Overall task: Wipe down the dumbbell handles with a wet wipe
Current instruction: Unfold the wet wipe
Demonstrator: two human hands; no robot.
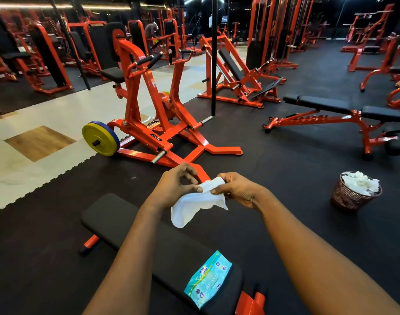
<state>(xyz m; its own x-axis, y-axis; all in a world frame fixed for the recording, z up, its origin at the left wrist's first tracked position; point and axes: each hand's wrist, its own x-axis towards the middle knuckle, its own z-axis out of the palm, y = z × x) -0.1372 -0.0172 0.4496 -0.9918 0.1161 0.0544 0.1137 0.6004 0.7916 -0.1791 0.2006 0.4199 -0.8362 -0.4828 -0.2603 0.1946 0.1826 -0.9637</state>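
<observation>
Both hands are raised above the flat bench [117, 214], left hand [174, 187] and right hand [237, 189] each pinching the top edge of the white wet wipe [194, 203], which hangs between them.

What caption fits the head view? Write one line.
Left hand and right hand pinch a wipe; wipes pack lies on bench.

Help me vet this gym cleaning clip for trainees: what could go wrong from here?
The white wet wipe hangs from fingertip pinches of the left hand and right hand; it could slip onto the black rubber floor. The brown wire waste basket is heaped with white wipes, so another may tumble out. No dumbbell is in view, so the wipe may dry before use.
</observation>
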